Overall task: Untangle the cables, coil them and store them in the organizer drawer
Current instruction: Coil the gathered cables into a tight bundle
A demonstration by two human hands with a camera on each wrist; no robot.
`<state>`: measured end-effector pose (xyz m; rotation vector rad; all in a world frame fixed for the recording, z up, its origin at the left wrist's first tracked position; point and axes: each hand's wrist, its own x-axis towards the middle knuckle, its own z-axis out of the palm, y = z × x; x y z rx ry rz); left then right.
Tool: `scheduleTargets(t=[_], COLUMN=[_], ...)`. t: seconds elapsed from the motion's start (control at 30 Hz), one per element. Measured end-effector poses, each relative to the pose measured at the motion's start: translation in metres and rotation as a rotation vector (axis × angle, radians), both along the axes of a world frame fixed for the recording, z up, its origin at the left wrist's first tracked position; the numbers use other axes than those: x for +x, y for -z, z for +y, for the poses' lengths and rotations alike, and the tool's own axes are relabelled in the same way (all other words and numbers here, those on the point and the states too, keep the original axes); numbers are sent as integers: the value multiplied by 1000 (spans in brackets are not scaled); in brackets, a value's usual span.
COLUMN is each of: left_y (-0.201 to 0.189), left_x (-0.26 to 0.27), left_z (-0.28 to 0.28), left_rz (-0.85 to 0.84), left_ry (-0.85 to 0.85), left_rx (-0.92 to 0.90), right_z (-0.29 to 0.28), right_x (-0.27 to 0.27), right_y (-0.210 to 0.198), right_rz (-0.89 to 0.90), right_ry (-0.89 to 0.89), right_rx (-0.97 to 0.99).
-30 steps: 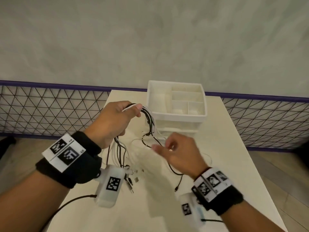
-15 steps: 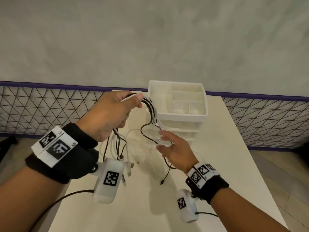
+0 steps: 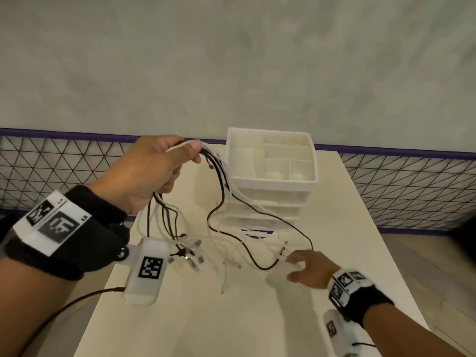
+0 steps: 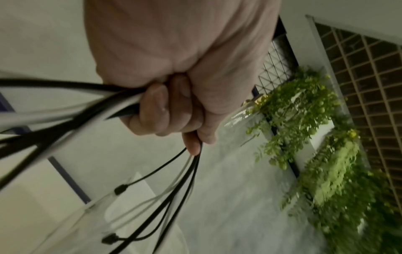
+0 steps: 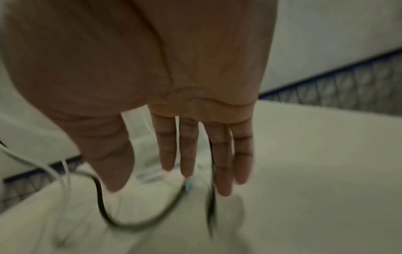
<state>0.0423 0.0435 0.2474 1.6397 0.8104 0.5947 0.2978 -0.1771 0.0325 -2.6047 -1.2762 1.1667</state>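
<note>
My left hand is raised above the table and grips a tangled bundle of black and white cables. In the left wrist view its curled fingers close round the cables. The strands hang down, and their plugs lie on the table. My right hand is low over the table with straight fingers, beside a white cable end and a black loop. In the right wrist view the black cable runs under the straight fingers. The white organizer stands behind, and its drawers look closed.
The cream table is narrow, with edges close on the left and right. A black mesh fence with a purple rail runs behind it below a grey wall. Green plants show in the left wrist view.
My right hand has dropped from the hanging cables, down and to the right, to just over the table. My left hand has lifted the bundle a little higher.
</note>
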Motion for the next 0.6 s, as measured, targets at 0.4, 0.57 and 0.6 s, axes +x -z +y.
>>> scheduleTargets(t=[0.4, 0.57, 0.6], left_y=[9, 11, 12], left_x=[23, 1, -3], left_z=[-35, -13, -9], left_rz=[179, 143, 148], left_ry=[186, -11, -31], left_rx=[149, 191, 194], right_z=[86, 47, 36], right_x=[-94, -57, -49], right_y=[-100, -14, -3], right_rz=[329, 220, 172], right_ry=[155, 318, 347], right_rx=[968, 693, 647])
